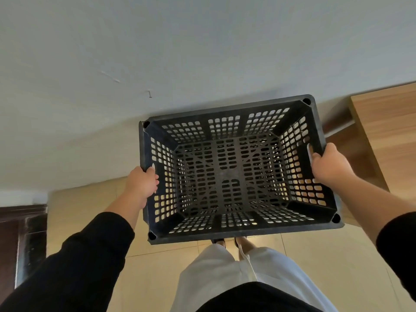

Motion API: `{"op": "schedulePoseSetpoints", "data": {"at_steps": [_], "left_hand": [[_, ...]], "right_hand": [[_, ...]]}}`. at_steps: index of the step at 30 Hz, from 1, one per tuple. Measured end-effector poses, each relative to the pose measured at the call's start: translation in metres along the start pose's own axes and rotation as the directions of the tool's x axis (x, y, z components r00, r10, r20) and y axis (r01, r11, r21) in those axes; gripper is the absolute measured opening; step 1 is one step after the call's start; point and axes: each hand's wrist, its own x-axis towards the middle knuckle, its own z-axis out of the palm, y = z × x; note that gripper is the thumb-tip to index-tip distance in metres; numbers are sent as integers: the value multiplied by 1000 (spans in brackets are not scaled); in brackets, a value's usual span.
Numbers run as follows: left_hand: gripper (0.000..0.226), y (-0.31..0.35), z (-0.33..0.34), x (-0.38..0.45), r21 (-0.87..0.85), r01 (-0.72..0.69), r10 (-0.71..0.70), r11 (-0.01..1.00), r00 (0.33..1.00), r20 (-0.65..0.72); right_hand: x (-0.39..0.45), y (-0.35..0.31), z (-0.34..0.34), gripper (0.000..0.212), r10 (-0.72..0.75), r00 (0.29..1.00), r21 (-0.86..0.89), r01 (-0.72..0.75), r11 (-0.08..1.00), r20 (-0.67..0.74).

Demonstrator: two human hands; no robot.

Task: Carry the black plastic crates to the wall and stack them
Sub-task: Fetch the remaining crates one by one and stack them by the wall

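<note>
Apparently empty black crate, both hands gripping rims.

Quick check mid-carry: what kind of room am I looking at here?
Probably an ordinary indoor room, a home or small office: plain pale wall, tan tiled floor, and wooden furniture at the right. Both hands, left hand and right hand, grip a black crate near the wall.

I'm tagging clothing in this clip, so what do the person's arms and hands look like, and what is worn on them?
Both arms wear long black sleeves, pushed up so the forearms are bare. The left hand and the right hand are bare: no gloves, and no rings, watch or bracelets show. The sleeves look plain, with no visible markings.
</note>
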Motion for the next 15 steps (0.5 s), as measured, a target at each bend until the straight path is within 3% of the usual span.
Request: {"op": "schedulePoseSetpoints", "data": {"at_steps": [9,15], "left_hand": [[34,-16,3,-7,-12,62,-61,998,996,62],[31,-13,1,-3,-14,-33,33,999,999,5]], "right_hand": [[-1,3,0,39,60,997,-46,-58,997,38],[-1,0,3,33,1,1000,2,-1,1000,-7]]}}
